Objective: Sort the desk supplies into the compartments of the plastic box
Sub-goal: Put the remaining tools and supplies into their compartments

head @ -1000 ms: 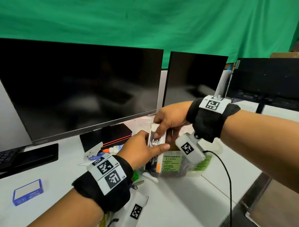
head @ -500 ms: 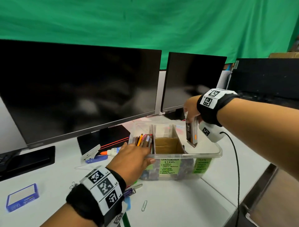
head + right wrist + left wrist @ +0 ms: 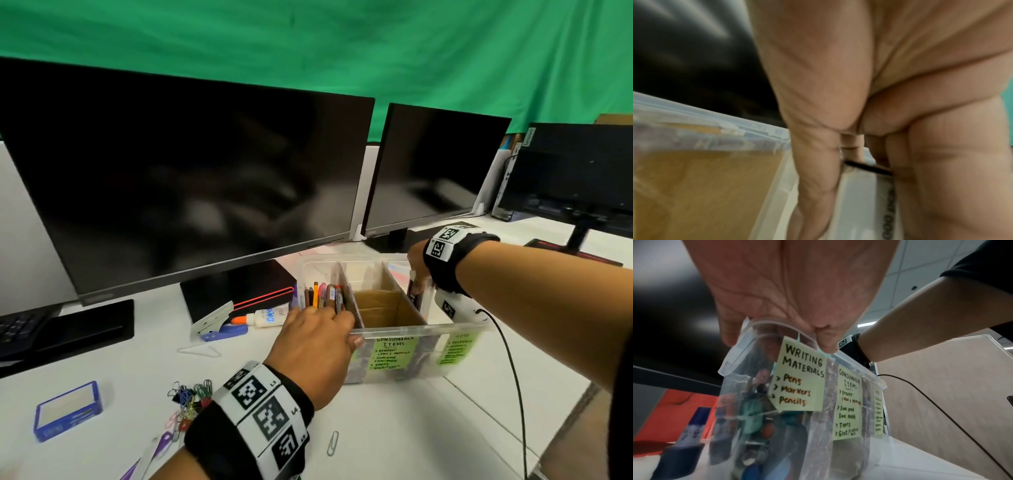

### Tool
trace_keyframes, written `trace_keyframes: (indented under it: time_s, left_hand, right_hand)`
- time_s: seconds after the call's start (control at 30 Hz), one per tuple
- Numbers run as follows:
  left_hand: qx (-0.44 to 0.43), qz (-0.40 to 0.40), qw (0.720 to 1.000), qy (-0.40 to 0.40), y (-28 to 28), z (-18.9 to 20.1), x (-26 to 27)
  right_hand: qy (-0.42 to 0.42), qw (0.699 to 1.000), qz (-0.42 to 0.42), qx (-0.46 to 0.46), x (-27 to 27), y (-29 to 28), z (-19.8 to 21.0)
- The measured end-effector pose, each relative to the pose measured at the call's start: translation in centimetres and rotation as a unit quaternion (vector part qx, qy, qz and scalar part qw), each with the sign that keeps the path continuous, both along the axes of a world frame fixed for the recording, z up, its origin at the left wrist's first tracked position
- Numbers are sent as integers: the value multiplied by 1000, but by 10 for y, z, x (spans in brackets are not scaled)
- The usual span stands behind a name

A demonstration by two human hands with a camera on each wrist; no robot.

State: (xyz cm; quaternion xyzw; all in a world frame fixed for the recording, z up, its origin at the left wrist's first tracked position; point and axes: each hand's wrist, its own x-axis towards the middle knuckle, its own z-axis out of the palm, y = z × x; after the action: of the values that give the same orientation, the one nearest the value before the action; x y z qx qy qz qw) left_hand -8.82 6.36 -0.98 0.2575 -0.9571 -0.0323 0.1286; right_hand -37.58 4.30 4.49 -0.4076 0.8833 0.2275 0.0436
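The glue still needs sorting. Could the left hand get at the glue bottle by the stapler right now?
Probably yes, once it lets go: the left hand grips the plastic box rim, and the glue bottle lies uncovered on the desk just beside it.

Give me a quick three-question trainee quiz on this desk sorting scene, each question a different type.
1. True or false: the right hand lowers a small box into the plastic box's rightmost compartment.
2. What does the left hand grip? A) glue bottle B) plastic box rim C) paper clip
3. Fill in: the leftmost compartment's label reads "Writing ____".

Key: 1 true; 2 B; 3 Materials.
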Motion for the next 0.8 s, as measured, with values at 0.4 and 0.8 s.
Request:
trace_keyframes:
  time_s: [0.4,0.8]
  left_hand:
    - [194,-54,974,107,-10,5,10]
    - [229,190,949,108,-100,-13,105]
  right_hand:
    - [32,996,17,-75,46,10,39]
    - [-200,925,272,-175,162,63,12]
